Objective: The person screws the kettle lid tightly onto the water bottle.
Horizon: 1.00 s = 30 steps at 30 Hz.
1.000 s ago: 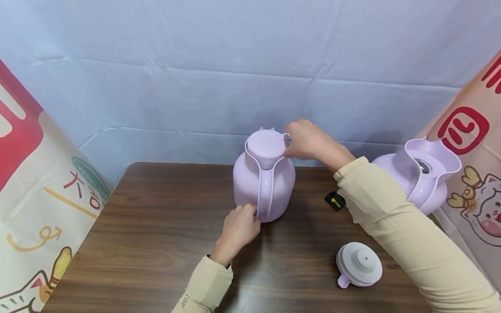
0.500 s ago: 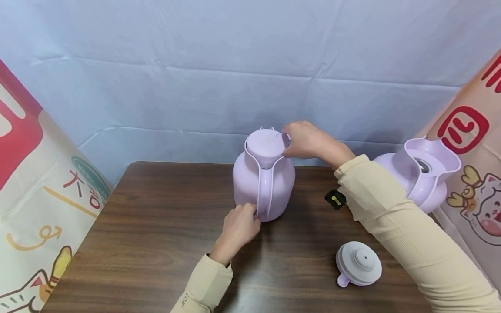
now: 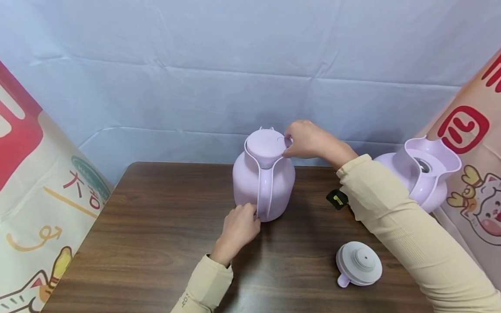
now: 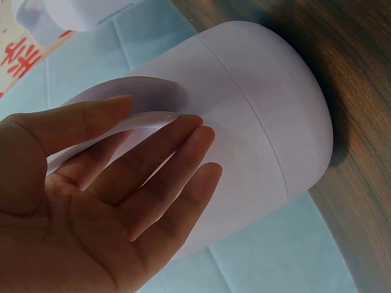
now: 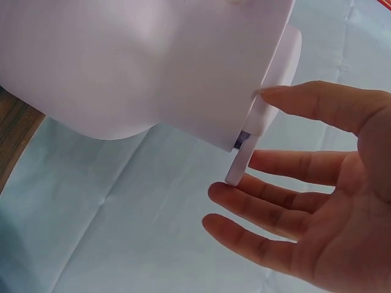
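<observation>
A pale purple thermos jug stands upright near the table's back edge, its handle facing me. My left hand holds the lower part of that handle; in the left wrist view the handle passes between thumb and fingers. A round lid sits in the jug's mouth. At its right rim, my right hand pinches the lid: in the right wrist view, the thumb touches the lid's side and fingers lie against its small tab. The jug's spout is mostly hidden behind the lid.
A second purple jug, lidless with its inner opening visible, stands at the right behind my right sleeve. Nearer me, a loose lid lies underside up on the wooden table. A black tag with a yellow mark lies between the jugs.
The fingers of my right hand have shifted slightly at the lid's rim, and a small gap now shows between them. The left hand and jug have stayed in place.
</observation>
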Available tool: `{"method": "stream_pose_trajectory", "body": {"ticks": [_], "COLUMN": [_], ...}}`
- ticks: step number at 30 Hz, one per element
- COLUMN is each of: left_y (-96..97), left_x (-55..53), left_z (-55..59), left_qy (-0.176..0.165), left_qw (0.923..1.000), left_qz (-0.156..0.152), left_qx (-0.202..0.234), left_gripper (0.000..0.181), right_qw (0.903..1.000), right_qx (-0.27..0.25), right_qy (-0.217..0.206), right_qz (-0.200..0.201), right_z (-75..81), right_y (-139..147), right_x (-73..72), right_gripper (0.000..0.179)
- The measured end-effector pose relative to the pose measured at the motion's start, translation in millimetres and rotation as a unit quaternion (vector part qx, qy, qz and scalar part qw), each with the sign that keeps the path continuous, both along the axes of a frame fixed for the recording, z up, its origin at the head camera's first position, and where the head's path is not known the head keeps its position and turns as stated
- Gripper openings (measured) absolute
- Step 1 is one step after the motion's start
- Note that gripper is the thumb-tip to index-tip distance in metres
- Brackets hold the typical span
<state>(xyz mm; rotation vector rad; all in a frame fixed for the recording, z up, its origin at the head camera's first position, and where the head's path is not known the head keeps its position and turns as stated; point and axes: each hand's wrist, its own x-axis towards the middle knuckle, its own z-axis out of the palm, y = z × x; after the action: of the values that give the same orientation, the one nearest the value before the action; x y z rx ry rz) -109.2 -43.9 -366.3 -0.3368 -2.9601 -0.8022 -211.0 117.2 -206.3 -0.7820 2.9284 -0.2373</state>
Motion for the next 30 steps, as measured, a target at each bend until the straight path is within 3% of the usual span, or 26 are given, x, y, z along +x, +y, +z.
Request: {"method": "stream_pose_trajectory", "body": {"ticks": [30], "left_y": [2.5], "left_x": [-1.0], "left_z": [-0.5], "left_qy": [0.004], "left_qw": [1.0000], "left_qz": [-0.001], "left_qx": [0.002], "left_gripper": [0.023], "right_qw": [0.9991], "right_qx": [-0.009], "right_qy": [-0.026], "right_qz": [-0.032], "right_z": [1.8], "right_y": [0.1], "right_x": [3.1], "right_gripper": [0.023]}}
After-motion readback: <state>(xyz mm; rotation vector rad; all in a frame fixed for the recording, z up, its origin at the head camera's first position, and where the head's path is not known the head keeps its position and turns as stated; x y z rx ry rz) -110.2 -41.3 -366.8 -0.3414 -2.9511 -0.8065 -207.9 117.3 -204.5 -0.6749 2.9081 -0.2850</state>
